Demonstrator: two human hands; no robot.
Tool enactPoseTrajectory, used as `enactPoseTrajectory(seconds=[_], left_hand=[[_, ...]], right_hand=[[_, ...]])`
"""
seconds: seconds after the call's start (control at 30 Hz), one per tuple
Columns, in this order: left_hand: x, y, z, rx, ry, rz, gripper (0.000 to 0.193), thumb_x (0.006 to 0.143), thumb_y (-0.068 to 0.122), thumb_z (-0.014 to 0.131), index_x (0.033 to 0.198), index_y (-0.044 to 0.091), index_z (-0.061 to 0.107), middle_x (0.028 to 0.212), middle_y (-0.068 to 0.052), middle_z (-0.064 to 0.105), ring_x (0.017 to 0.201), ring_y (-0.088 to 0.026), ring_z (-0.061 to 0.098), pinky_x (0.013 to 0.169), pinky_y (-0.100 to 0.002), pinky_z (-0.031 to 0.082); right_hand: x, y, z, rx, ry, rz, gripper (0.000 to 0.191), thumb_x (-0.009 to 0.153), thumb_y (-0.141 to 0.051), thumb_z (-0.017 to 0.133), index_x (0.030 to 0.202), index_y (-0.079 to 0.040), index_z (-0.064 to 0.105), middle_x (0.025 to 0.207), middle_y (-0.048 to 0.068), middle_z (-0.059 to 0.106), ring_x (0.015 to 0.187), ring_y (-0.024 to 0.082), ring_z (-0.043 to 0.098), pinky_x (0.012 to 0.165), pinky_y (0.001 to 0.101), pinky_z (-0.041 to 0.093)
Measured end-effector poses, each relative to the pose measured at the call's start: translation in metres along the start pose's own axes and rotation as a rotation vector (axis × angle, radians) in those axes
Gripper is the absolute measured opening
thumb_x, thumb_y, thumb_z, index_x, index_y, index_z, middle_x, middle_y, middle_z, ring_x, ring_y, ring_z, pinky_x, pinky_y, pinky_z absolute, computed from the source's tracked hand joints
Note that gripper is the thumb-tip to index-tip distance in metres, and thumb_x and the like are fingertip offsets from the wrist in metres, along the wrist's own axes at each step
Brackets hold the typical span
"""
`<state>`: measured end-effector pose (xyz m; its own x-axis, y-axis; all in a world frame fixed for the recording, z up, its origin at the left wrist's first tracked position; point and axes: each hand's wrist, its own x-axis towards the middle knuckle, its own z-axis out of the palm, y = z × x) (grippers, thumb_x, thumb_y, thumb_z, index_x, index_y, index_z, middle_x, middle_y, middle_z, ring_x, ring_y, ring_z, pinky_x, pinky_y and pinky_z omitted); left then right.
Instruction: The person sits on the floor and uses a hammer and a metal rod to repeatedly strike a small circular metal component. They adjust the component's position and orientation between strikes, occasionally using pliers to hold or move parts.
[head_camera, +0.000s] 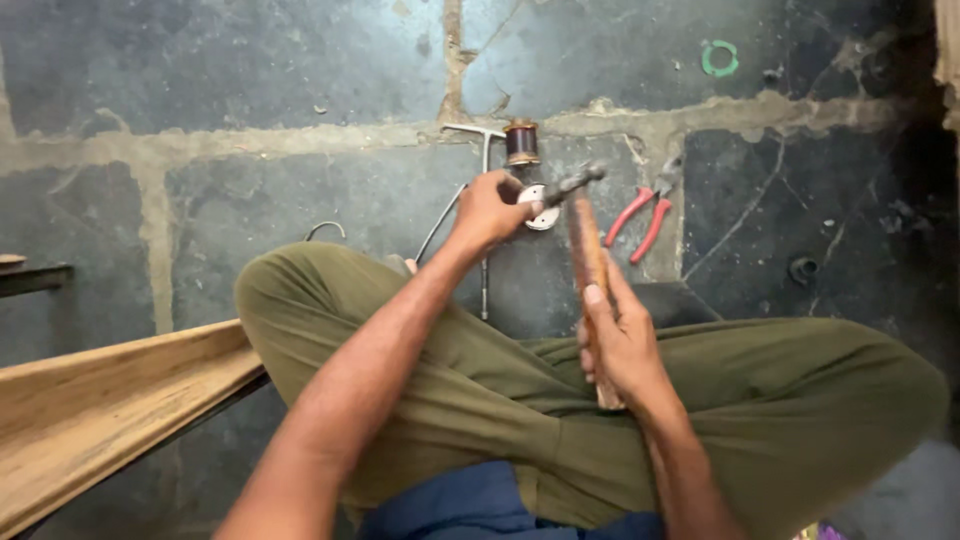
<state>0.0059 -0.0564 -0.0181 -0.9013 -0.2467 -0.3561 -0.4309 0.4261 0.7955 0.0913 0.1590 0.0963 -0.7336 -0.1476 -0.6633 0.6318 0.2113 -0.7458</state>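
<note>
Small round white disc (541, 207) on the stone floor (300, 190), my left hand (490, 212) pinching it at its edge, my right hand (622, 345) closed round wooden hammer (588, 250) handle, hammer head just above disc, red-handled pliers (640, 215) nearby, wire spool (521, 143) behind.

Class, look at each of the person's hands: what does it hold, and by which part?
The right hand holds a hammer by its wooden handle. The left hand pinches a small white disc at its edge.
</note>
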Motion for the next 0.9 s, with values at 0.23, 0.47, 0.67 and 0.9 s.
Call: enactPoseTrajectory(seconds=[0.23,0.47,0.67,0.9], left_hand=[[-0.005,-0.003,0.003,-0.182,0.008,-0.111,0.037,0.069,0.022,0.09,0.098,0.002,0.075,0.089,-0.011,0.079,0.076,-0.018,0.076,0.067,-0.035,0.062],[-0.004,0.0,-0.005,-0.318,-0.09,-0.152,0.036,0.074,0.012,0.088,0.103,-0.002,0.072,0.092,-0.012,0.078,0.074,-0.019,0.076,0.061,-0.034,0.065],[-0.008,-0.004,-0.005,-0.371,-0.107,-0.164,0.035,0.074,0.009,0.086,0.104,-0.003,0.072,0.092,-0.012,0.078,0.073,-0.018,0.076,0.057,-0.033,0.066],[-0.005,-0.002,-0.009,-0.14,-0.025,0.023,0.035,0.071,0.013,0.092,0.101,0.0,0.078,0.093,-0.012,0.081,0.079,-0.017,0.076,0.07,-0.032,0.06]], right_hand=[[-0.017,-0.018,-0.011,0.18,0.325,-0.448,0.057,0.111,-0.032,0.047,0.165,-0.024,0.029,0.075,-0.001,0.055,0.052,0.009,0.053,0.042,0.0285,0.048],[0.003,-0.018,0.003,-0.055,-0.003,-0.023,0.061,0.101,-0.035,0.051,0.16,-0.031,0.035,0.061,0.0,0.051,0.042,0.012,0.048,0.035,0.0309,0.045],[-0.005,-0.018,-0.008,0.167,0.246,-0.259,0.059,0.107,-0.038,0.047,0.163,-0.027,0.032,0.065,-0.001,0.051,0.045,0.01,0.05,0.037,0.0296,0.044],[0.013,-0.01,-0.003,0.007,0.108,-0.149,0.054,0.106,-0.035,0.05,0.157,-0.023,0.039,0.064,0.001,0.052,0.043,0.013,0.049,0.036,0.031,0.043]])
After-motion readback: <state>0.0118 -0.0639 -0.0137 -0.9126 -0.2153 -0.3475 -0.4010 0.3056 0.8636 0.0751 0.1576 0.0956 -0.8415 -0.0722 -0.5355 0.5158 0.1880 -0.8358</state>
